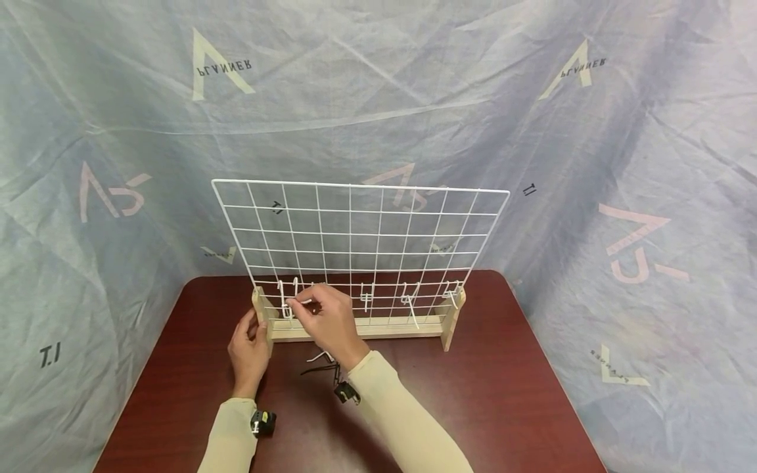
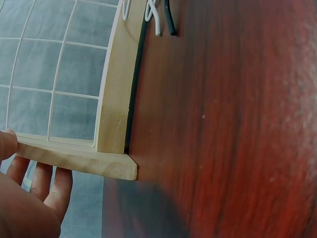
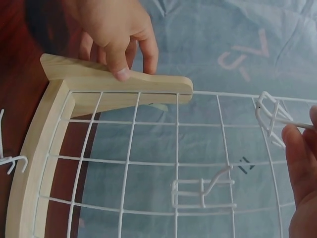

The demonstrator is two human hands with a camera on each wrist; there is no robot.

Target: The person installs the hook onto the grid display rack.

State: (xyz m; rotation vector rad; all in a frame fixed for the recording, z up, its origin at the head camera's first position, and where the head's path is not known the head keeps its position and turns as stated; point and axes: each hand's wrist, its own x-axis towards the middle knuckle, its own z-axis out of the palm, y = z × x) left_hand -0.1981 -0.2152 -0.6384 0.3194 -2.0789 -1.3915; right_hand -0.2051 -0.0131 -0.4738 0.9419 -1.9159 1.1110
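My left hand (image 1: pixel 248 348) grips the left wooden end piece (image 2: pixel 74 159) of the stand, thumb on one side and fingers on the other. A white wire grid panel (image 1: pixel 350 233) rises from that stand. Near the panel's left edge my right hand (image 1: pixel 330 322) pinches the prong of a white wire hook (image 3: pixel 270 119) between thumb and finger. The hook's frame lies against the grid wires; whether it is hooked on, I cannot tell. Beside it another white hook (image 3: pixel 203 193) hangs on the grid, mostly covered by my right hand in the head view.
More white hooks hang along the same row: one mid-panel (image 1: pixel 367 297), one farther right (image 1: pixel 409 299) and one by the right end piece (image 1: pixel 452 290). Loose white and black hooks (image 1: pixel 322 364) lie on the dark red table (image 1: pixel 497 394) before the stand. Grey printed cloth (image 1: pixel 355 79) surrounds the table.
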